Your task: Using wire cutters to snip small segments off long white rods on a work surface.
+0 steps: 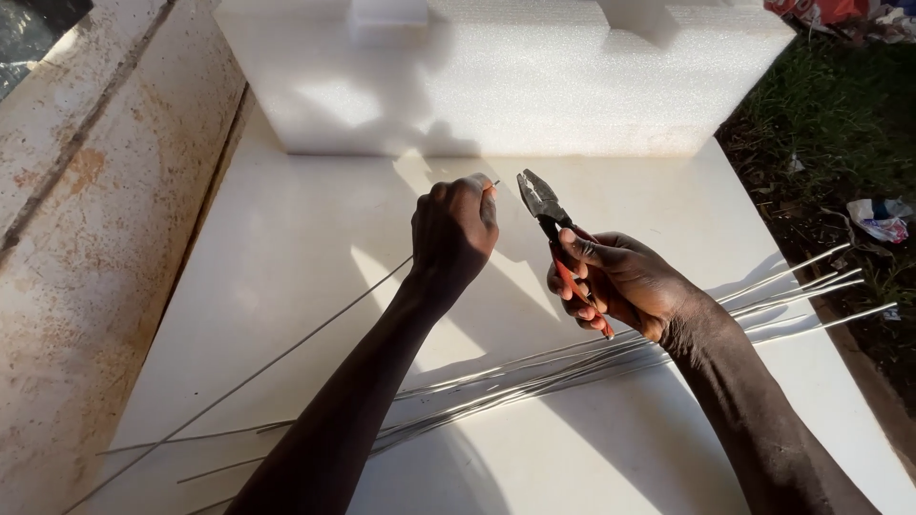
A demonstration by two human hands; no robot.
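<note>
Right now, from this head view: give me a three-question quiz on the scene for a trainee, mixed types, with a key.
1. True or false: the right hand holds pliers with red handles.
2. Multiple choice: the left hand grips A) a hammer, B) a thin wire, C) a foam block.
3. Fill in: the bundle of wires lies on the white ____.

Key: 1 true. 2 B. 3 board.

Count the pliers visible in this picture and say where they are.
1: the red-handled pliers are held in the right hand, jaws up beside the left hand. None shows elsewhere.
</note>
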